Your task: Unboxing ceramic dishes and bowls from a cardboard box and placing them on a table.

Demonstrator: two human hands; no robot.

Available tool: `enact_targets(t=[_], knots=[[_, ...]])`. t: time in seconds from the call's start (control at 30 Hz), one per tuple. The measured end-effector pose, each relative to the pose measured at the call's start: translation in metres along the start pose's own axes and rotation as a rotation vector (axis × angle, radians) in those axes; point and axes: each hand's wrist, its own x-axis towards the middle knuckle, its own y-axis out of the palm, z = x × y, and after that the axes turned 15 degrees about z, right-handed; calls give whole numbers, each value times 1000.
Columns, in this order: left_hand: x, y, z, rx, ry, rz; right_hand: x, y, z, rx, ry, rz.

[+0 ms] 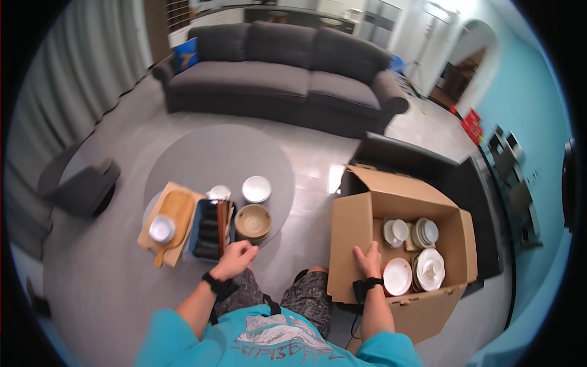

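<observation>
My left hand (237, 259), its fingers curled together, is at the near edge of the round table, between a dark tray (211, 231) with black compartments and a stack of tan bowls (252, 222). What its fingers hold, if anything, is hidden. My right hand (369, 261) lies over the left wall of an open cardboard box (353, 232), thumb apart from the outstretched fingers. Inside the box, a red-rimmed white bowl (397, 277) is closest to that hand. Beside it are stacked white plates (430, 269), small white bowls (396, 233) and another stack of white dishes (426, 233).
On the round grey table (211, 153) are a white bowl (256, 189), a white cup (219, 192) and wooden boards (175, 211) carrying a small white bowl (162, 229). The box rests on a black armchair (403, 158). A grey sofa (269, 79) stands beyond.
</observation>
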Motion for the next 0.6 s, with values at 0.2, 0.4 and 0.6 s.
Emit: enact_targets(t=[0.2, 0.4, 0.6], knots=[[58, 58, -79, 293, 215, 263, -6, -4, 3, 44, -51, -13], [119, 161, -137, 642, 550, 431, 15, -12, -55, 686, -58, 115], [139, 243, -136, 965, 640, 622, -2, -74, -92, 908, -15, 41]])
